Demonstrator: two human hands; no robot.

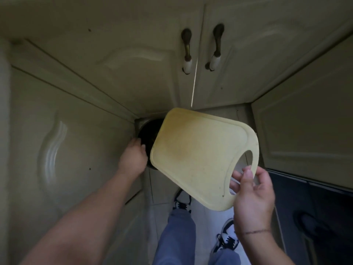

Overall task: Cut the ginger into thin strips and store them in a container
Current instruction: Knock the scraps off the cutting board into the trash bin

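Writing or labels cannot be read anywhere in the view. Pale yellow plastic makes up the cutting board (198,155), a flat slab with rounded corners, a shallow groove running just inside its rim and an oval handle hole at its near end; a brownish stain spreads across its middle. The right hand (254,199) holds it by that handle end, thumb on the top face beside the hole and fingers showing through the hole from beneath, so the board is tilted with its far edge dipping over a round dark bin (146,133). The left hand (132,158) reaches down to the bin's near rim; its fingers curl at the rim, though whether they grip it or only touch it cannot be told. No ginger can be made out on the board, and the bin's inside is too dark to read.

Cream cabinet doors (122,60) with raised, curved panels close in on three sides, and two doors carry dark metal handles (215,46) with white ends. The bin sits in the corner where these fronts meet, leaving only a narrow strip of light tiled floor (198,213). On it stand blue jeans (175,234) and black-and-white sneakers (227,240). A glossy black panel (313,207) lies at the right.
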